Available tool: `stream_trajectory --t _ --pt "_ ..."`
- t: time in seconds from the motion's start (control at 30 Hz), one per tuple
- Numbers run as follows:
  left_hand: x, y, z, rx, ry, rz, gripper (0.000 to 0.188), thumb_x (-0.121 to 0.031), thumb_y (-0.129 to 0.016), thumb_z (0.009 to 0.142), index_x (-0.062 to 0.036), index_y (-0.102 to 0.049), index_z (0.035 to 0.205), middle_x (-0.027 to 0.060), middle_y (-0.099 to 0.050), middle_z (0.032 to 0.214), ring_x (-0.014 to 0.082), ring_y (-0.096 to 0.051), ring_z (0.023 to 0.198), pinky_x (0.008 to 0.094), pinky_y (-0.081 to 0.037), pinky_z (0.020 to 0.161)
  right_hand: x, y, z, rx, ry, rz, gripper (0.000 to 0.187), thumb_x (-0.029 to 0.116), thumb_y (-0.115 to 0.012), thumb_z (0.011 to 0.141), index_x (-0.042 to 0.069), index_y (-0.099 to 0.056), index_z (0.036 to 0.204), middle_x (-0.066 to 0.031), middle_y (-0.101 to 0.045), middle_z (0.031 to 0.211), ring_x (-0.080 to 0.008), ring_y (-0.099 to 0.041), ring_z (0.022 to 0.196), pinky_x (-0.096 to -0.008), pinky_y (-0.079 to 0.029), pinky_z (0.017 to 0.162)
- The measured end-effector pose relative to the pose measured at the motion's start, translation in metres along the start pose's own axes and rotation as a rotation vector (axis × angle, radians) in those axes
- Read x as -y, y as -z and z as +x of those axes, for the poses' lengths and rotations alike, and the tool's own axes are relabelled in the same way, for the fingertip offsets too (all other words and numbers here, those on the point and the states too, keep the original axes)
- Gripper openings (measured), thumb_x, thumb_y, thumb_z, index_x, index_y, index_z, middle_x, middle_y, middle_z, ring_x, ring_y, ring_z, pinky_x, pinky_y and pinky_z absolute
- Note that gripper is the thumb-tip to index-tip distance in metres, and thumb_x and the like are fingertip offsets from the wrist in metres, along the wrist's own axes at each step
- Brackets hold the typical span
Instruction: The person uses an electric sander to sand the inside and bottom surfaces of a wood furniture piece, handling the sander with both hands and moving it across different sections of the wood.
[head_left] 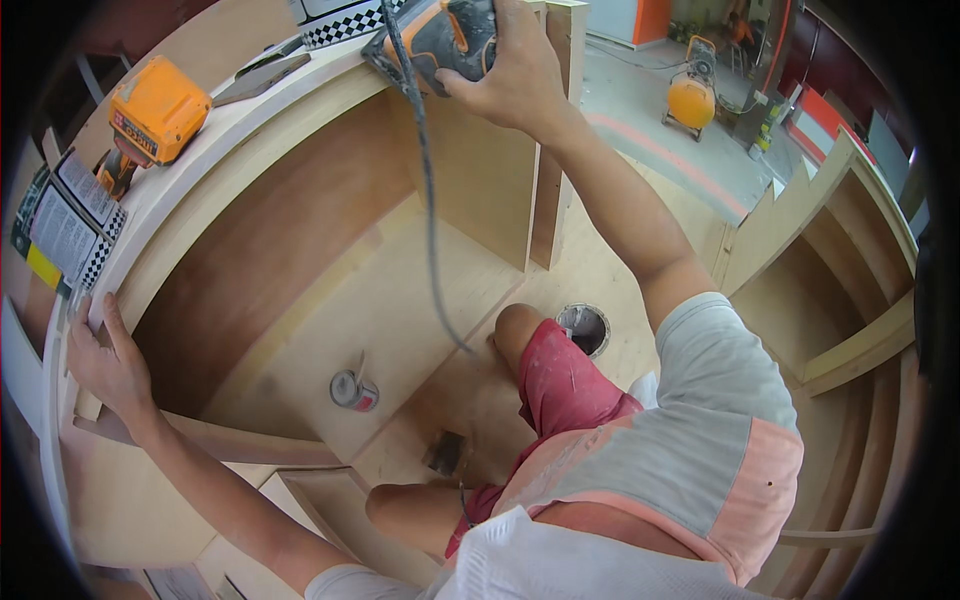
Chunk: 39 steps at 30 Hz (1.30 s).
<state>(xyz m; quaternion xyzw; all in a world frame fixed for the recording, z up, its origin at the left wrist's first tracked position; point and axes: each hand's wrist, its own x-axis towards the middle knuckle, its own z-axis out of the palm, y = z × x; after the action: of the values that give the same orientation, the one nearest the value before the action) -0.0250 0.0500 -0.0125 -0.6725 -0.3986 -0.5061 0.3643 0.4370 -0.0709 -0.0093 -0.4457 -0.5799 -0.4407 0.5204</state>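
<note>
While the left hand (110, 365) lay spread against the cabinet rim (250, 135), the right hand (515, 78), well apart, was clamped on the sander (432, 45) at the same rim. A tool (165, 105) rested just beyond the left; a can (354, 391) sat below both hands; a compressor (691, 103) stood far beyond the right.

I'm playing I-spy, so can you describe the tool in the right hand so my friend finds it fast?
Find the big, pale wooden cabinet, then follow its curved edge rightward. There, the right hand holds a chunky orange and dark-grey power tool. Unlike the boxy orange tool further left, it's hand-held, with a grey cord in front.
</note>
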Motion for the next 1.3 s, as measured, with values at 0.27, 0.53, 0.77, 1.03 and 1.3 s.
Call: stream_trajectory --t 0.27,0.53,0.77,1.03,1.3 --pt "0.002 -0.002 0.003 -0.010 -0.042 0.067 0.042 -0.037 -0.062 0.086 0.0018 -0.065 0.102 0.0193 -0.064 0.098 0.0339 -0.059 0.091 0.0400 -0.043 0.083 0.007 -0.002 0.013 -0.062 -0.386 0.000 0.073 0.017 -0.075 0.057 0.004 -0.043 0.120 -0.0203 -0.054 0.109 -0.0366 -0.054 0.102 -0.0429 -0.043 0.091" --pt "0.003 -0.001 -0.001 -0.016 -0.042 0.096 0.043 -0.038 -0.062 0.086 0.0012 -0.065 0.103 0.0193 -0.064 0.099 0.0342 -0.059 0.092 0.0410 -0.042 0.084 0.042 -0.010 0.007 0.033 -0.072 -0.014 0.090 0.018 -0.076 0.059 0.002 -0.030 0.136 -0.0246 -0.049 0.118 -0.0390 -0.050 0.111 -0.0424 -0.041 0.095" --pt "0.001 0.000 0.002 -0.012 -0.048 0.076 0.042 -0.038 -0.061 0.086 0.0000 -0.064 0.104 0.0184 -0.064 0.101 0.0335 -0.058 0.096 0.0403 -0.041 0.088 0.035 -0.006 0.017 -0.010 -0.317 -0.008 0.080 0.019 -0.075 0.060 0.003 -0.037 0.128 -0.0220 -0.051 0.114 -0.0365 -0.051 0.108 -0.0420 -0.042 0.092" --pt "-0.001 0.000 -0.001 -0.004 -0.009 0.110 0.042 -0.038 -0.061 0.086 -0.0006 -0.064 0.105 0.0175 -0.063 0.103 0.0324 -0.057 0.098 0.0401 -0.039 0.090 0.061 -0.010 0.006 0.078 -0.104 0.055 0.087 0.017 -0.074 0.061 0.001 -0.032 0.135 -0.0232 -0.050 0.112 -0.0392 -0.051 0.105 -0.0425 -0.042 0.091" --pt "0.001 0.001 0.000 -0.005 -0.034 0.089 0.042 -0.036 -0.062 0.086 0.0004 -0.064 0.106 0.0185 -0.064 0.103 0.0326 -0.059 0.097 0.0391 -0.042 0.088 0.045 -0.009 0.012 0.001 -0.468 0.123 0.077 0.015 -0.073 0.058 0.002 -0.040 0.125 -0.0190 -0.052 0.111 -0.0347 -0.053 0.105 -0.0416 -0.043 0.090"
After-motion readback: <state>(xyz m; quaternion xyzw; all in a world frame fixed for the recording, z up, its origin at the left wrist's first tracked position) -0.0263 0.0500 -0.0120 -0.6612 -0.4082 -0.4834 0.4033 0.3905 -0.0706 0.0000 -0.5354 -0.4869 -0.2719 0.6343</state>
